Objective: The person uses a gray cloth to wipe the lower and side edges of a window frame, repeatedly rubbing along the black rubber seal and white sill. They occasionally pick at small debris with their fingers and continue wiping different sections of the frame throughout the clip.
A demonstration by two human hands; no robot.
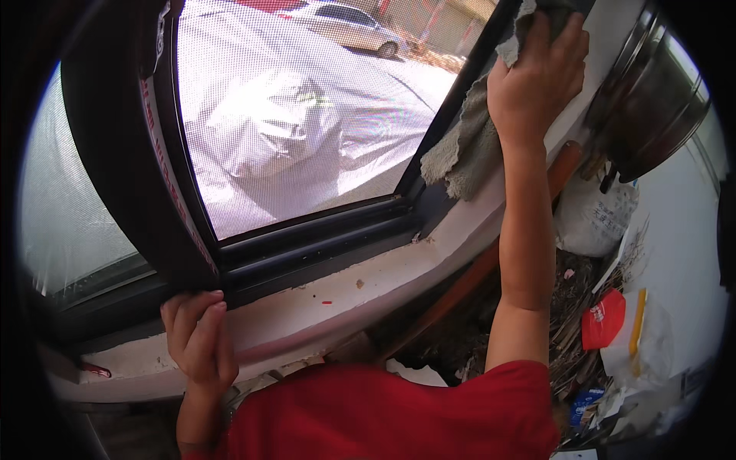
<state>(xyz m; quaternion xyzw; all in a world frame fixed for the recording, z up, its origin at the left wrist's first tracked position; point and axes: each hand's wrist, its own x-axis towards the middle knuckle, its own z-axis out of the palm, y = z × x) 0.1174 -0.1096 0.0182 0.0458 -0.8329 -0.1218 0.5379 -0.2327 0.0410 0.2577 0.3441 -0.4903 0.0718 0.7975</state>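
Observation:
My right hand (537, 80) presses a rough grey-green cloth (468, 149) against the right side of the dark window frame (454, 106). The cloth's loose end hangs down towards the sill, and part of it is hidden behind my fingers. Over the white windowsill (345, 282), my left hand (198, 336) is loosely curled with nothing visible in it. Its fingertips are close to the foot of the dark sliding sash (123, 144); whether they touch it I cannot tell. A mesh insect screen (322, 121) fills the opening between my hands.
Specks and a small red scrap (327, 302) lie on the sill. A wooden handle (448, 287) leans below it. At right are a dark pot (650, 103), a white bag with writing (598, 215), dry twigs (566, 328) and a red packet (604, 319). Outside stands a parked car (342, 26).

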